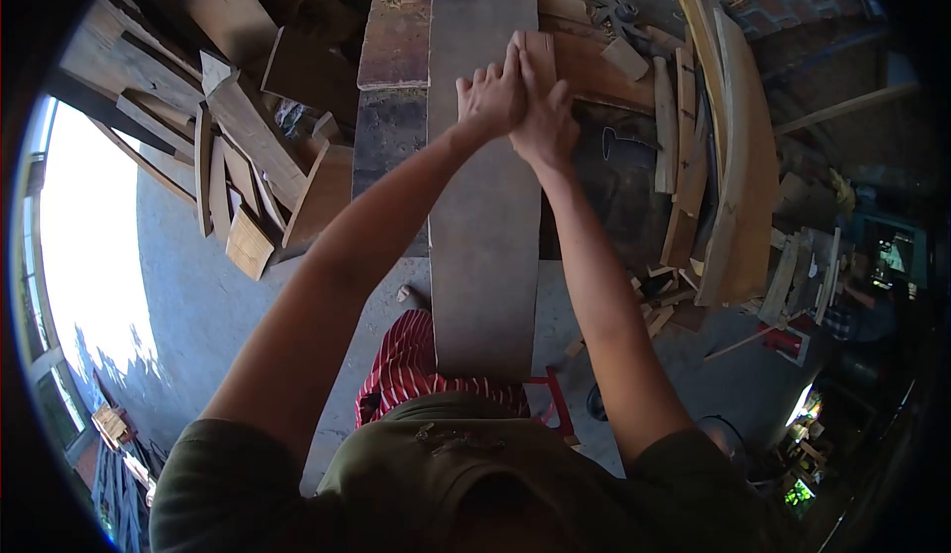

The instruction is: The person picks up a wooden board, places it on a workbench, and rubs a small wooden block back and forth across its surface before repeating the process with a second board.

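Note:
A long grey-brown board (484,286) runs from the workbench (391,157) toward my lap. Near its far part, my left hand (492,98) rests on the board with its fingers spread. Beside it and touching it, my right hand (543,122) lies over the board's right edge, against a small reddish wood piece (541,50). Its fingers point away from me, apart from one another, with the piece partly under them. A brown wooden board (604,68) lies on the bench to the right of my right hand.
Scrap planks (238,127) lean in a pile at the left. Long curved boards (743,157) stand at the right, with offcuts on the floor below. A red stool (557,404) is near my legs. Another person (862,310) is at the far right.

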{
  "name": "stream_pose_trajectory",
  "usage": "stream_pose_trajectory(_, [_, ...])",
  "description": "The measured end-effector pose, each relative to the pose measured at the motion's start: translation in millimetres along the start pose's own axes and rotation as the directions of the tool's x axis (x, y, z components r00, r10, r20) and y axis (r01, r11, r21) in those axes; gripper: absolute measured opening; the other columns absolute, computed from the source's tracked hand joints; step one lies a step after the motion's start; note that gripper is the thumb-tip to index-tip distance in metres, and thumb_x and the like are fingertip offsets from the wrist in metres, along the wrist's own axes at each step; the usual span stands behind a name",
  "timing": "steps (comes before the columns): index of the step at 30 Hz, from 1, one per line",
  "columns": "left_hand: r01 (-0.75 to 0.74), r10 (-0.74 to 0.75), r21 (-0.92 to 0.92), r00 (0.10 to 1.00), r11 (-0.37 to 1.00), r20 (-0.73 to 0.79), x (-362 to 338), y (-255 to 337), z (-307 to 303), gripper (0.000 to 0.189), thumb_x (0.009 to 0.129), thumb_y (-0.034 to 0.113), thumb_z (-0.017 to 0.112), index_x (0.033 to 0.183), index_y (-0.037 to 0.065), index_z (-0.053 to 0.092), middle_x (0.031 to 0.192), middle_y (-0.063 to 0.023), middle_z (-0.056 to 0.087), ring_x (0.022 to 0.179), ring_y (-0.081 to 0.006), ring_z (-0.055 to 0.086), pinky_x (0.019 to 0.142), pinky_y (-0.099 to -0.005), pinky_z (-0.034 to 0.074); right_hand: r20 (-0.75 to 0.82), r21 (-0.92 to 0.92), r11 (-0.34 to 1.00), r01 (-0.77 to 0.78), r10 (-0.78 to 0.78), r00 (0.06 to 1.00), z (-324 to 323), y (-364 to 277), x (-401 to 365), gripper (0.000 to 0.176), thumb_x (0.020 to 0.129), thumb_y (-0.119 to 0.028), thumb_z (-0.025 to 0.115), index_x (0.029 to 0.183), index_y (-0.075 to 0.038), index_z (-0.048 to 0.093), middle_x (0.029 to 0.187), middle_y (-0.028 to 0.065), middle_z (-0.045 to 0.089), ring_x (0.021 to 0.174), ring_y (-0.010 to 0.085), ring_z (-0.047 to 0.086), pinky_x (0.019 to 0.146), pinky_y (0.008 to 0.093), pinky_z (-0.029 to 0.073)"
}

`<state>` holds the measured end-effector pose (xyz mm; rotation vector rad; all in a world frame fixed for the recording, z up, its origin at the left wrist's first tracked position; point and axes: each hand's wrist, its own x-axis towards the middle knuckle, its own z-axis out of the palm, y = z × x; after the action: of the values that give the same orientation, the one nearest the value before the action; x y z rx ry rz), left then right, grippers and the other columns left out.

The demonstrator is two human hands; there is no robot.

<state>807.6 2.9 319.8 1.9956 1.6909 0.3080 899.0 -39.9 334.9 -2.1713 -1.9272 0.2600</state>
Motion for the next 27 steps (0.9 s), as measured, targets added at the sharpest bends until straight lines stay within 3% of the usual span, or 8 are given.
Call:
stream_pose_trajectory(7, [-0.125, 0.139, -0.075, 0.965, 0.989, 0.221, -209.1, -5.0, 27.2, 0.075, 0.088, 0.026, 0.059, 0.153, 0.015, 0.023, 0.121, -0.0171, 0.048, 0.112, -0.0338, 0.047, 0.092, -0.0474, 0.033, 0.08, -0.063, 0.996, 0.062, -0.057, 0.995, -21.2, 39.0, -191.3, 0.088, 0.081, -0.021, 0.071, 0.153, -0.034, 0.022, 0.1, 0.0177, 0.046, 0.085, 0.0355, 0.06, 0.063, 0.0431, 0.056])
stream_pose_trajectory(12, [-0.168, 0.152, -0.166, 0.983, 0.972, -0.104, -336.5, -63.6, 35.8, 0.073, 0.086, 0.03, 0.064, 0.149, 0.015, 0.031, 0.12, -0.0157, 0.044, 0.116, -0.0345, 0.043, 0.101, -0.0495, 0.029, -0.042, -0.038, 0.973, -0.226, 0.225, 0.973, -21.8, 109.4, -211.3, 0.084, 0.084, -0.029, 0.07, 0.153, -0.03, 0.023, 0.107, 0.0194, 0.047, 0.088, 0.0396, 0.059, 0.072, 0.0474, 0.053])
stream_pose_trajectory(14, [0.215, -0.234, -0.444, 0.972, 0.869, 0.013, -358.2, -85.0, 43.4, 0.069, 0.089, 0.034, 0.064, 0.146, 0.011, 0.034, 0.127, -0.0162, 0.048, 0.122, -0.0341, 0.043, 0.103, -0.0494, 0.031, -0.106, -0.133, 0.953, -0.272, 0.259, 0.96, -8.8, 138.2, -204.6, 0.078, 0.087, -0.035, 0.067, 0.153, -0.027, 0.025, 0.12, 0.0199, 0.046, 0.106, 0.0406, 0.054, 0.081, 0.0497, 0.048])
stream_pose_trajectory(15, [0.196, -0.222, -0.43, 0.975, 0.881, -0.009, -354.5, -95.6, 50.8, 0.069, 0.089, 0.034, 0.064, 0.146, 0.011, 0.034, 0.127, -0.0162, 0.048, 0.122, -0.0341, 0.043, 0.103, -0.0494, 0.031, -0.125, -0.109, 0.956, -0.273, 0.26, 0.958, -14.2, 124.5, -207.0, 0.078, 0.087, -0.035, 0.067, 0.153, -0.027, 0.025, 0.12, 0.0199, 0.046, 0.106, 0.0406, 0.054, 0.081, 0.0497, 0.048])
stream_pose_trajectory(17, [0.621, -0.15, -0.724, 0.781, 0.301, 0.607, -347.5, -113.9, 61.4, 0.068, 0.091, 0.039, 0.065, 0.143, 0.005, 0.037, 0.13, -0.0166, 0.053, 0.122, -0.031, 0.049, 0.102, -0.0457, 0.038, -0.341, -0.26, 0.935, -0.243, 0.146, 0.928, -30.9, 88.5, -225.2, 0.071, 0.09, -0.035, 0.065, 0.151, -0.024, 0.029, 0.128, 0.0186, 0.045, 0.118, 0.0416, 0.045, 0.091, 0.0566, 0.04])
stream_pose_trajectory(19, [0.691, -0.072, -0.69, 0.716, 0.216, 0.694, -345.1, -107.6, 56.4, 0.063, 0.092, 0.041, 0.065, 0.134, -0.002, 0.047, 0.123, -0.0156, 0.062, 0.114, -0.0258, 0.058, 0.098, -0.0396, 0.044, -0.345, -0.159, 0.968, -0.195, 0.131, 0.929, -14.2, 69.6, -257.3, 0.068, 0.093, -0.038, 0.061, 0.15, -0.021, 0.03, 0.134, 0.0169, 0.043, 0.122, 0.0404, 0.042, 0.093, 0.0608, 0.035])
stream_pose_trajectory(23, [0.653, -0.024, -0.716, 0.743, 0.245, 0.669, -342.1, -111.3, 70.2, 0.056, 0.093, 0.042, 0.063, 0.131, 0.002, 0.053, 0.115, -0.012, 0.064, 0.106, -0.0214, 0.06, 0.092, -0.0369, 0.046, 0.182, 0.468, 0.791, -0.395, 0.351, 0.919, 56.9, 52.8, -313.7, 0.07, 0.098, -0.044, 0.048, 0.15, -0.005, 0.023, 0.141, 0.0261, 0.041, 0.131, 0.0407, 0.041, 0.102, 0.0524, 0.037])
stream_pose_trajectory(27, [0.544, -0.09, -0.764, 0.83, 0.347, 0.55, -355.0, -157.1, 72.1, 0.049, 0.092, 0.039, 0.066, 0.117, -0.002, 0.062, 0.104, -0.0085, 0.068, 0.093, -0.0181, 0.064, 0.083, -0.0319, 0.05, 0.325, 0.459, 0.739, -0.493, 0.376, 0.868, 53.1, 6.0, -342.3, 0.072, 0.099, -0.042, 0.046, 0.149, 0.003, 0.021, 0.142, 0.0315, 0.04, 0.129, 0.0435, 0.044, 0.106, 0.0467, 0.037])
